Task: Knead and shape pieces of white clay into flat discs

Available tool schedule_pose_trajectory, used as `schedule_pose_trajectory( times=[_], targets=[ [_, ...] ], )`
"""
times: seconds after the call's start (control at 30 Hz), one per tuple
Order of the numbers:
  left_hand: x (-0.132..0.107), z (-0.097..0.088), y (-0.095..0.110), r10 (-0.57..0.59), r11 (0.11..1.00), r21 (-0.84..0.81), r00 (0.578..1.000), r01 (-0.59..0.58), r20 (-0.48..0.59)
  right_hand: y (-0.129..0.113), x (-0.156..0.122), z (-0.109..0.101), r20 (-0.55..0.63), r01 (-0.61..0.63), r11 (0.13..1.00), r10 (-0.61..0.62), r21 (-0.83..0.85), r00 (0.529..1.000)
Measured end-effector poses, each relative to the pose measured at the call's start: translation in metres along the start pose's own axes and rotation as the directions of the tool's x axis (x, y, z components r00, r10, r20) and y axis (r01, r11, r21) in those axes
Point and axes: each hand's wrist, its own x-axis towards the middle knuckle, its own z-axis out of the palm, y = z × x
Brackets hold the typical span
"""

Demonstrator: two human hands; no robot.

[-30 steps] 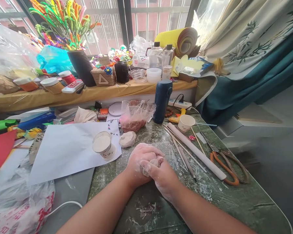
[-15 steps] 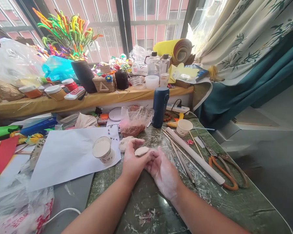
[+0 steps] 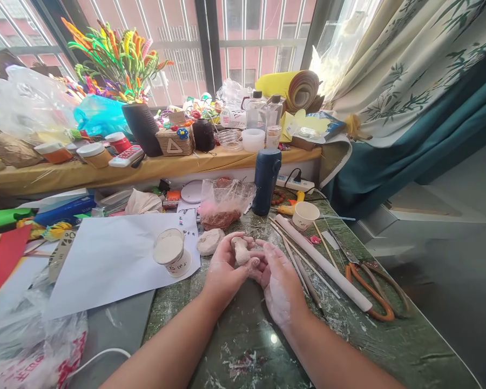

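Observation:
Both my hands are dusted white and meet over the green table (image 3: 389,346). My left hand (image 3: 222,267) cups a small pale lump of dough (image 3: 240,252) in its curled fingers. My right hand (image 3: 279,281) lies against it, its fingertips pressed on the same dough piece. A second dough lump (image 3: 209,241) rests on the table just left of my hands, beside a paper cup of white powder (image 3: 170,252) that stands on a white sheet (image 3: 105,259).
A plastic bag of reddish filling (image 3: 223,202), a dark blue flask (image 3: 266,181) and a small paper cup (image 3: 305,215) stand behind my hands. A white rolling pin (image 3: 324,262), thin sticks and orange-handled scissors (image 3: 372,283) lie to the right. The cluttered shelf (image 3: 146,165) is behind.
One second ago my hands were clasped tight around the dough. They opened, showing a flat piece, and now the dough stands as a rounded lump between my fingers.

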Motion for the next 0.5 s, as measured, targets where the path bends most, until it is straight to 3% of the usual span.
schedule_pose_trajectory(
  times=[0.1,0.23,0.3,0.37,0.5],
  targets=[
    [-0.0015,-0.0008,0.002,0.062,0.985,0.162,0.997,-0.052,-0.055,-0.0001,-0.0006,0.0018,-0.041,-0.003,0.997,0.006,0.081,0.999],
    [-0.0041,0.0007,0.0044,0.206,0.828,0.522,0.977,-0.207,0.06,-0.0019,-0.0017,0.0056,0.2,-0.203,0.963,0.167,0.179,0.966],
    [-0.0053,0.0023,0.0052,0.252,0.728,0.627,0.959,-0.276,0.13,-0.0035,-0.0005,0.0047,0.257,-0.237,0.953,0.185,0.19,0.949],
    [-0.0058,0.0032,0.006,0.267,0.679,0.659,0.945,-0.323,0.188,-0.0055,0.0023,0.0018,0.198,-0.226,0.953,0.186,0.202,0.962],
    [-0.0045,0.002,0.0057,0.201,0.718,0.6,0.931,-0.352,0.305,-0.0082,0.0072,-0.0029,0.059,-0.215,0.947,0.207,0.24,0.977]
  ],
)
